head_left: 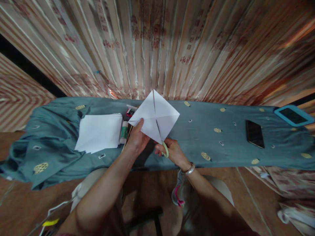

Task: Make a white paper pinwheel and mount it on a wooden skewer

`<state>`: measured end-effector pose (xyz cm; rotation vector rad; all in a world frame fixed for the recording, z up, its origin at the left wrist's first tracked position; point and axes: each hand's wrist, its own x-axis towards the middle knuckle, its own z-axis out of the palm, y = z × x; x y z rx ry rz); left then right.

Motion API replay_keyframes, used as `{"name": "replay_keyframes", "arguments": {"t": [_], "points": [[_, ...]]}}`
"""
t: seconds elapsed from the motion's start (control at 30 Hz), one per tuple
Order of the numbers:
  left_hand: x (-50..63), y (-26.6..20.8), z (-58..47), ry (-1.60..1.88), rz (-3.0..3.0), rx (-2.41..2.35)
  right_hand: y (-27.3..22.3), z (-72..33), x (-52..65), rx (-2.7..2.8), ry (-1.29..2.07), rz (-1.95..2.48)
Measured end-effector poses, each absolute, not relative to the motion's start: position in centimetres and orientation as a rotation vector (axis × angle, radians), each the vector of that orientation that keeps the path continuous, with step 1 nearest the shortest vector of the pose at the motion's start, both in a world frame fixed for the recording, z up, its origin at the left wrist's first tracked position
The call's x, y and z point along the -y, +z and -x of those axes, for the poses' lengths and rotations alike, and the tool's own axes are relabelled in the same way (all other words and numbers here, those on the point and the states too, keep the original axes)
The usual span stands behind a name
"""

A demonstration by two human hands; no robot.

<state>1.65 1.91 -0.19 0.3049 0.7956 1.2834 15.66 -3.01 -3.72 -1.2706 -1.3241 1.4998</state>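
A square sheet of white paper (164, 108), turned corner-up, is held above the cloth-covered table. Creases cross it, and dark slits run in from its top and bottom corners. My left hand (138, 139) grips its lower left edge, thumb on top and fingers beneath. At the bottom corner my right hand (172, 151) is closed around scissors with pale green handles (165, 149). The scissor blades are mostly hidden by the paper, so how far apart they stand is unclear.
Left of my hands lie a stack of white paper (99, 132) and a green-and-white glue stick (124, 132). A small red box (130, 112) sits behind. Rightward are a black phone (255, 133) and a blue-framed tablet (294, 115). A patterned curtain (157, 49) hangs behind the table (201, 131).
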Motion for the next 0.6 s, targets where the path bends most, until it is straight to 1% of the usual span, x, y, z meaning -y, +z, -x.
{"name": "replay_keyframes", "arguments": {"t": [0.3, 0.47, 0.6], "points": [[-1.9, -0.2, -1.7, 1.284, -0.294, -0.801, -4.0, -15.8, 3.0, 1.341, 1.515, 1.249], [-2.4, 0.3, -1.4, 1.354, -0.244, -0.789, -3.8, -15.9, 3.4, 1.379, 1.664, 1.201], [-3.1, 1.1, -0.3, 1.427, -0.21, -0.762, -3.2, -17.4, 3.8, 1.402, 1.831, 1.254]]}}
